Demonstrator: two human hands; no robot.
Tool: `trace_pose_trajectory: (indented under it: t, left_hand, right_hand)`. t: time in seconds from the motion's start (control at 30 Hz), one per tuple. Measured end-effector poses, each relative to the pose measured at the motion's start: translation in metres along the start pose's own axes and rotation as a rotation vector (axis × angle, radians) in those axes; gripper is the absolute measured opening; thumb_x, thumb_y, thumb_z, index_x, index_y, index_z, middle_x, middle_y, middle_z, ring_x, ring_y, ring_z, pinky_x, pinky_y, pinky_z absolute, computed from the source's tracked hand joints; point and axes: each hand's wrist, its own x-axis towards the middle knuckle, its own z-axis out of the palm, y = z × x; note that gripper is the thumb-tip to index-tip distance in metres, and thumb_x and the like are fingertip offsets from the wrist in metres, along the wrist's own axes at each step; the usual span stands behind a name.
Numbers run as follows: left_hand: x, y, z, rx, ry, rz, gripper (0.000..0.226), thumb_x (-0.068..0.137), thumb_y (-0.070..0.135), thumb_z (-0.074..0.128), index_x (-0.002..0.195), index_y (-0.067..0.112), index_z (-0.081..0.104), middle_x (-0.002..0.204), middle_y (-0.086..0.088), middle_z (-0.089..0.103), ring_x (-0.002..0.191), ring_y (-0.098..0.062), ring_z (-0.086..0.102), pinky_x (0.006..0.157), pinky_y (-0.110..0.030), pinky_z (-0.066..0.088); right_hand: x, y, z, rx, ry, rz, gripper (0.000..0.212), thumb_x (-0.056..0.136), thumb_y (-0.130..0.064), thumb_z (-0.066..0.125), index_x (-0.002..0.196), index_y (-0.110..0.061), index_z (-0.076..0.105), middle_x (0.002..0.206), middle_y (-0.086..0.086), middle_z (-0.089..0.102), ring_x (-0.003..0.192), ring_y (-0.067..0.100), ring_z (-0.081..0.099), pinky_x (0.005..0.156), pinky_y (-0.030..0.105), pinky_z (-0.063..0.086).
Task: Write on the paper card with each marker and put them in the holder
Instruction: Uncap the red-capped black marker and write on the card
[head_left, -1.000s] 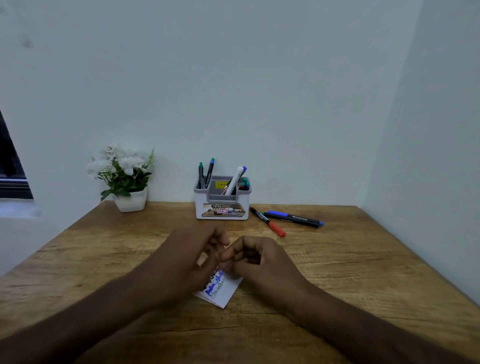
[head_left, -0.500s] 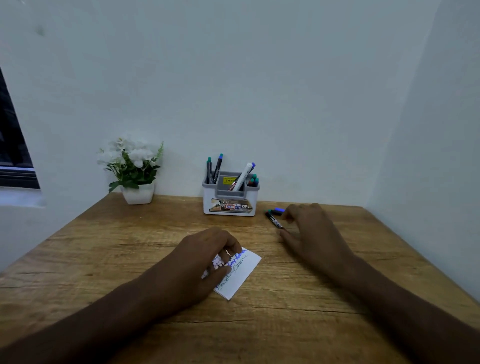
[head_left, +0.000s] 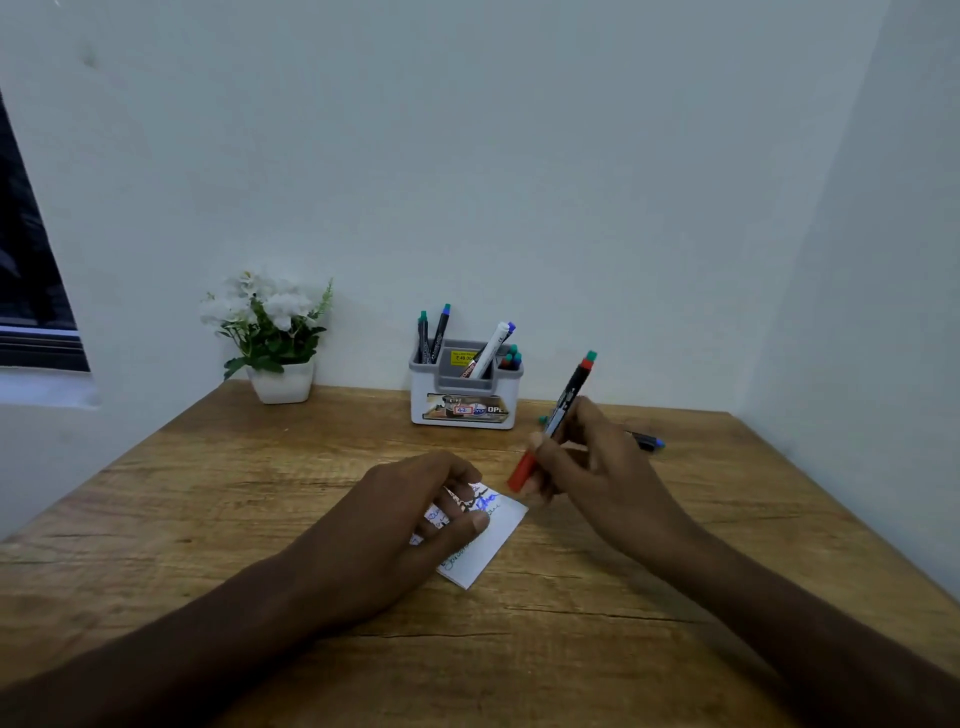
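Observation:
A white paper card with blue, black and green writing lies on the wooden table. My left hand rests on the card, fingers spread over its left part. My right hand holds a black marker with a red cap tilted upright, cap end down just right of the card's far corner. The white and grey holder stands at the back with several markers in it. A blue-capped marker lies on the table behind my right hand, mostly hidden.
A white pot of white flowers stands at the back left by the wall. Walls close the table at the back and on the right. A dark window is at the left.
My right hand has lifted the red-capped marker off the table and brought it toward the card. My left hand has stayed on the card.

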Motion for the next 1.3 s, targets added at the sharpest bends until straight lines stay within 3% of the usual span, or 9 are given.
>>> trace_pose_trajectory:
  t: [0.1, 0.3, 0.4, 0.5, 0.67, 0.83, 0.97, 1.17, 1.3]
  left_hand:
    - [-0.001, 0.009, -0.002, 0.013, -0.031, -0.002, 0.053, 0.094, 0.078, 0.029, 0.131, 0.048, 0.051, 0.11, 0.034, 0.06, 0.107, 0.01, 0.057, 0.075, -0.01, 0.047]
    - [0.004, 0.016, -0.005, 0.196, -0.07, -0.053, 0.019, 0.107, 0.052, 0.033, 0.108, 0.043, 0.049, 0.086, 0.023, 0.056, 0.077, 0.005, 0.055, 0.065, -0.014, 0.037]
    - [0.007, 0.014, -0.005, 0.181, -0.048, -0.076, 0.012, 0.111, 0.039, 0.039, 0.1, 0.045, 0.036, 0.088, 0.023, 0.054, 0.077, 0.005, 0.055, 0.066, -0.013, 0.038]
    - [0.008, 0.009, -0.001, 0.161, -0.05, -0.101, 0.006, 0.111, 0.033, 0.04, 0.116, 0.036, 0.038, 0.106, 0.017, 0.054, 0.084, 0.0, 0.051, 0.07, -0.012, 0.037]
    - [0.003, 0.004, -0.003, 0.082, -0.061, -0.082, 0.023, 0.101, 0.059, 0.018, 0.105, 0.048, 0.038, 0.098, 0.023, 0.056, 0.1, 0.011, 0.052, 0.073, -0.012, 0.041]
    - [0.002, -0.001, -0.002, 0.156, -0.004, 0.015, 0.033, 0.094, 0.074, 0.003, 0.106, 0.056, 0.028, 0.069, 0.015, 0.056, 0.083, 0.003, 0.057, 0.055, -0.019, 0.035]
    - [0.002, -0.003, 0.0, 0.232, 0.045, -0.013, 0.048, 0.091, 0.077, 0.0, 0.126, 0.059, 0.028, 0.066, 0.015, 0.055, 0.064, -0.003, 0.055, 0.053, -0.018, 0.033]
    - [0.003, -0.022, -0.021, 0.295, -0.075, 0.05, 0.058, 0.09, 0.087, 0.014, 0.138, 0.061, 0.033, 0.071, 0.019, 0.058, 0.077, 0.004, 0.057, 0.055, -0.018, 0.034]
    - [0.001, -0.033, -0.027, 0.402, -0.207, 0.079, 0.048, 0.094, 0.079, 0.026, 0.14, 0.066, 0.03, 0.076, 0.027, 0.058, 0.074, 0.007, 0.055, 0.055, -0.02, 0.031]
  right_hand:
    - [-0.009, -0.004, 0.018, 0.252, -0.1, 0.059, 0.014, 0.097, -0.018, 0.077, 0.109, -0.018, 0.069, 0.099, -0.001, 0.08, 0.09, 0.019, 0.082, 0.079, 0.033, 0.066]
    - [-0.016, -0.002, 0.033, 0.316, -0.147, 0.189, 0.015, 0.096, -0.042, 0.076, 0.107, -0.035, 0.083, 0.107, -0.005, 0.083, 0.103, 0.011, 0.076, 0.092, 0.036, 0.061]
    - [-0.016, -0.006, 0.034, 0.404, -0.215, 0.256, 0.029, 0.09, -0.06, 0.068, 0.107, -0.042, 0.083, 0.113, -0.006, 0.083, 0.111, 0.011, 0.075, 0.103, 0.034, 0.059]
    - [-0.015, -0.01, 0.038, 0.411, -0.239, 0.29, 0.026, 0.085, -0.066, 0.064, 0.097, -0.052, 0.082, 0.11, -0.013, 0.083, 0.107, 0.004, 0.075, 0.108, 0.035, 0.057]
    - [-0.014, -0.01, 0.04, 0.451, -0.201, 0.331, 0.048, 0.08, -0.07, 0.064, 0.109, -0.036, 0.081, 0.115, -0.004, 0.082, 0.118, 0.018, 0.072, 0.114, 0.046, 0.053]
    - [-0.016, -0.012, 0.038, 0.546, -0.184, 0.365, 0.048, 0.084, -0.062, 0.064, 0.116, -0.03, 0.08, 0.122, 0.006, 0.08, 0.128, 0.029, 0.068, 0.118, 0.046, 0.05]
    - [-0.017, -0.016, 0.037, 0.568, -0.163, 0.39, 0.044, 0.086, -0.059, 0.063, 0.114, -0.031, 0.081, 0.122, 0.008, 0.08, 0.13, 0.031, 0.066, 0.118, 0.045, 0.05]
    - [-0.016, -0.021, 0.034, 0.611, -0.16, 0.419, 0.036, 0.086, -0.062, 0.059, 0.105, -0.043, 0.083, 0.119, 0.008, 0.081, 0.119, 0.02, 0.07, 0.115, 0.041, 0.053]
    - [-0.017, -0.019, 0.032, 0.711, -0.089, 0.433, 0.041, 0.089, -0.056, 0.059, 0.104, -0.028, 0.085, 0.102, 0.01, 0.08, 0.093, 0.016, 0.074, 0.092, 0.033, 0.062]
